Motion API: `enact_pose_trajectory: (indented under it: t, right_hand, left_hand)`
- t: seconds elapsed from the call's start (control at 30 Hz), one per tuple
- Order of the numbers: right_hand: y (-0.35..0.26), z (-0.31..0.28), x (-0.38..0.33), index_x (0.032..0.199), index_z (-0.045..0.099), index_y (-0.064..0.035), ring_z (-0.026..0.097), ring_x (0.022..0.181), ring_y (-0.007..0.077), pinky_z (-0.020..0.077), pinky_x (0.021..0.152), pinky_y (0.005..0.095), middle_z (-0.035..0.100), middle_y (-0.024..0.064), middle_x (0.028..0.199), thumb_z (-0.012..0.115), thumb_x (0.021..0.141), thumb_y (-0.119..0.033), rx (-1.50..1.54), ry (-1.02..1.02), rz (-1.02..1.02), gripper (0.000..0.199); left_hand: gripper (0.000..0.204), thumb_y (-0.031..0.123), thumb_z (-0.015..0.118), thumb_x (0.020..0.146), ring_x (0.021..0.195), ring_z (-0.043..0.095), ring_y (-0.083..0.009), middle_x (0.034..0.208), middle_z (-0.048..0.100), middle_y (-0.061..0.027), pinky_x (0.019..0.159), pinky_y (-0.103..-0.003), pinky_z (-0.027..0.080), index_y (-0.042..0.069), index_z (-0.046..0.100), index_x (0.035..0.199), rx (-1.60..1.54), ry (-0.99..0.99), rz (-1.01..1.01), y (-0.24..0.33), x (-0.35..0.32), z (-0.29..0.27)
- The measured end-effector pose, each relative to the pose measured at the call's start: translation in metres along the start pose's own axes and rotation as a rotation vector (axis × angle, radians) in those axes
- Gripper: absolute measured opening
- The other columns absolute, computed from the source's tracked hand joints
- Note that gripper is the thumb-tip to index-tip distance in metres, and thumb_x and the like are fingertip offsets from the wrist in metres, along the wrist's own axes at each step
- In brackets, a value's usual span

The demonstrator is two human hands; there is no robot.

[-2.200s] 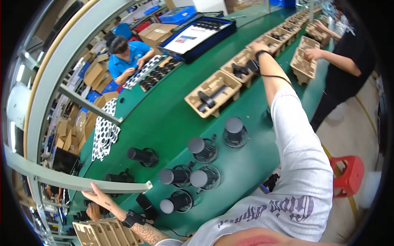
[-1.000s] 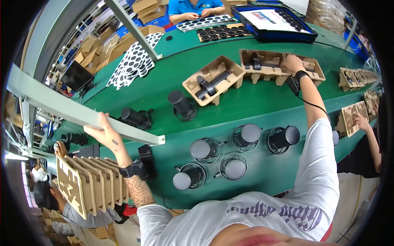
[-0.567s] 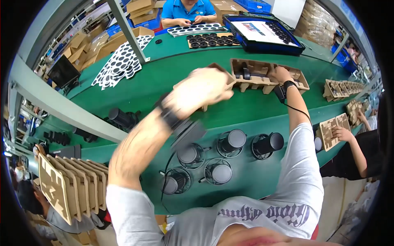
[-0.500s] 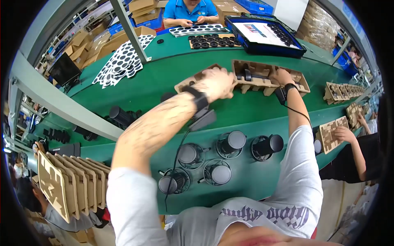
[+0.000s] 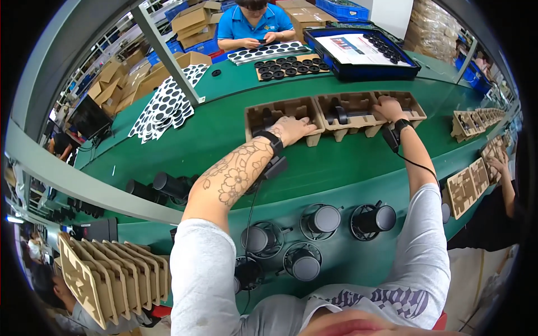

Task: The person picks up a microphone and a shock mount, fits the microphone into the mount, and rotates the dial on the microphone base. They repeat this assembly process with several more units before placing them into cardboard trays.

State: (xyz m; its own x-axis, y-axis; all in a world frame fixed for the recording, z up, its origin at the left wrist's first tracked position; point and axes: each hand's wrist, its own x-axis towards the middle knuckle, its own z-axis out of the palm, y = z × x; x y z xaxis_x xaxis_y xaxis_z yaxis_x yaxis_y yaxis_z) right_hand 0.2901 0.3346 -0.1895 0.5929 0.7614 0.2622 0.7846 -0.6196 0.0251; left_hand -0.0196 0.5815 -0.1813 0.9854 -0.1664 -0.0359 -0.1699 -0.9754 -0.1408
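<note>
My left hand (image 5: 292, 130) lies on the near edge of a brown pulp tray (image 5: 263, 115) on the green belt (image 5: 347, 168), fingers curled over its rim. My right hand (image 5: 386, 106) grips a second pulp tray (image 5: 356, 120) just to the right, which holds a black part (image 5: 341, 113). Both wrists wear black bands with cables. Several black cylindrical units (image 5: 325, 218) stand on round bases close to my body.
A stack of upright pulp trays (image 5: 106, 274) stands at the lower left. Across the belt a person in a blue shirt (image 5: 252, 22) handles black round pads (image 5: 286, 66). A blue bin (image 5: 358, 70) sits at the far right. Another person's hand (image 5: 496, 165) works on flat trays (image 5: 465, 190). A grey frame bar (image 5: 84, 185) crosses at left.
My left arm swung from the tray stack at the lower left across the belt and its hand landed on the left pulp tray. My right hand stayed on its tray.
</note>
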Motion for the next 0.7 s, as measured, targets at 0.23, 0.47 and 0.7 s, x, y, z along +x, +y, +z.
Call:
enact_pose_trajectory:
  t: [0.23,0.47,0.7]
  right_hand:
    - [-0.082,0.013,0.03,0.096,0.065,-0.0009,0.059,0.098,0.0379,0.0459,0.086,0.0458,0.064,0.0205,0.101,0.06,0.085,-0.04,0.088,-0.13,-0.086,0.04]
    - [-0.206,0.022,0.087,0.089,0.07,-0.0086,0.063,0.089,0.0373,0.0495,0.075,0.0473,0.065,0.021,0.093,0.05,0.089,-0.032,0.078,-0.148,-0.504,0.031]
    - [-0.244,0.004,0.096,0.101,0.067,-0.0059,0.061,0.101,0.0377,0.0485,0.086,0.0433,0.064,0.0212,0.106,0.058,0.085,-0.035,0.507,-0.022,-0.462,0.035]
  left_hand:
    - [0.03,0.013,0.055,0.085,0.106,0.063,-0.031,0.124,0.061,-0.011,0.085,-0.041,0.052,0.015,0.063,0.114,0.17,-0.31,-0.188,-0.035,-0.043,-0.019]
    - [0.048,0.036,0.06,0.085,0.092,0.064,-0.0308,0.105,0.065,-0.02,0.081,-0.039,0.048,0.001,0.059,0.117,-0.406,-0.064,-0.433,0.013,-0.106,-0.203]
    - [0.037,0.013,0.064,0.086,0.106,0.061,-0.0288,0.12,0.061,-0.0152,0.091,-0.037,0.046,0.003,0.059,0.121,-0.059,0.857,-0.487,0.093,-0.217,-0.267]
